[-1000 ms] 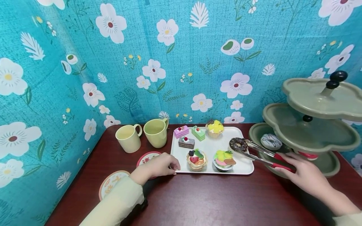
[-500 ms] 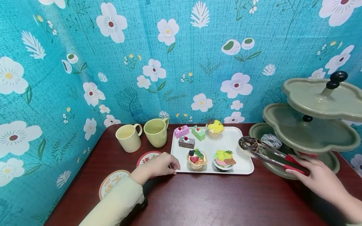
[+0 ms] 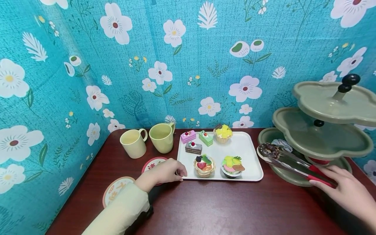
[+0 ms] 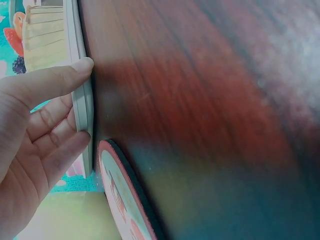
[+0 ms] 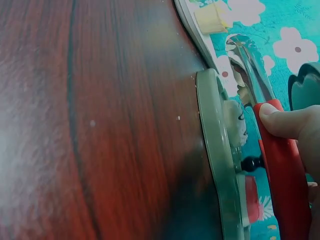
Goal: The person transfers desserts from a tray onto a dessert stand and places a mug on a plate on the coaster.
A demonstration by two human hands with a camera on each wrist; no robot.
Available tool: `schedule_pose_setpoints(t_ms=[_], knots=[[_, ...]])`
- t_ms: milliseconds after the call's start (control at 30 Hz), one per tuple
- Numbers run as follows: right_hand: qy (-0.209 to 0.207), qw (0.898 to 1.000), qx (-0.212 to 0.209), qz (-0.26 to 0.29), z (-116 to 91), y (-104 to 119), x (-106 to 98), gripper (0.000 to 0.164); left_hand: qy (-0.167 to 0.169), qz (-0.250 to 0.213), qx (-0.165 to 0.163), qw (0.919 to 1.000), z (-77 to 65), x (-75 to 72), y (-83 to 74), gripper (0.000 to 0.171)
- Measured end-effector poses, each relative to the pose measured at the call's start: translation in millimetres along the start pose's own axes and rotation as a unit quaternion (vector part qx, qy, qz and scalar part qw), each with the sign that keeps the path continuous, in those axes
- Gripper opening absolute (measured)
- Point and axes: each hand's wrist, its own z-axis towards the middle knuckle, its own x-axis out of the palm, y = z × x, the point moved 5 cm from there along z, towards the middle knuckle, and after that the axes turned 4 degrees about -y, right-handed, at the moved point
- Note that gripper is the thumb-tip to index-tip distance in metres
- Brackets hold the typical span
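Note:
My left hand [image 3: 165,171] pinches the near left corner of a white tray [image 3: 245,147], thumb and fingers on its rim in the left wrist view. On the tray lie several small cake slices and tarts, among them a fruit tart [image 3: 204,165]. With my right hand [image 3: 342,182] I hold red-handled metal tongs [image 3: 321,180]. Their tips grip a chocolate doughnut [image 3: 265,148], over the left edge of the lowest tier [image 3: 293,178] of a green stand. A white doughnut [image 3: 283,143], partly hidden behind the tongs and chocolate doughnut, sits on that tier.
The stand's middle tier [image 3: 308,137] and top tier [image 3: 317,93] overhang the lowest one. A red-and-white item [image 5: 252,200] also sits on the lowest tier. Two mugs, cream [image 3: 133,145] and yellow-green [image 3: 162,140], stand left of the tray, near two round coasters, one pink-rimmed [image 3: 151,163].
My right hand has moved right with the tongs, carrying the chocolate doughnut from above the tray's right side to the stand's lowest tier. The left hand has stayed on the tray.

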Motion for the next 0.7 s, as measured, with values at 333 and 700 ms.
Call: schedule_pose_setpoints(t_ms=[333, 700], knots=[[-0.032, 0.999, 0.036, -0.011, -14, -19, -6, 0.076, -0.002, -0.002, 0.003, 1.0, -0.1, 0.5, 1.0, 0.012], [-0.07, 0.997, 0.044, 0.006, -32, -38, -3, 0.073, -0.001, 0.003, -0.001, 1.0, 0.1, 0.9, 2.2, 0.011]])
